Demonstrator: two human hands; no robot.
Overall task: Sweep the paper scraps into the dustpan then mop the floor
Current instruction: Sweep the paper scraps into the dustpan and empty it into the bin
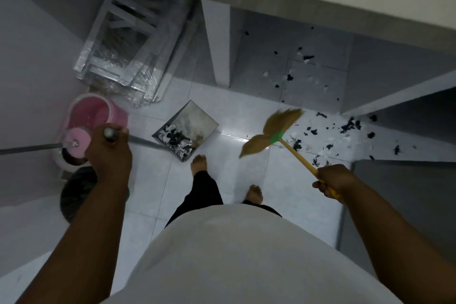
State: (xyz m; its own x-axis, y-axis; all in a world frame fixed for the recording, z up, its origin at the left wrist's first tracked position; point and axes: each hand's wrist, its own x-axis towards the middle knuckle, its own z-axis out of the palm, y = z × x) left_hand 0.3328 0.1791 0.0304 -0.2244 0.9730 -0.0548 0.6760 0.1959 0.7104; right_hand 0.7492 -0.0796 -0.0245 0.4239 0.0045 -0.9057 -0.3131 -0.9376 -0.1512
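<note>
The left hand (pixel 108 153) grips the metal handle of the dustpan (pixel 197 116), which sits on the tiled floor (pixel 229 106) with scraps inside. The right hand (pixel 332 180) grips the yellow-handled broom (pixel 271 131), its bristles near the paper scraps (pixel 348 127) scattered toward the floor's right edge.
</note>
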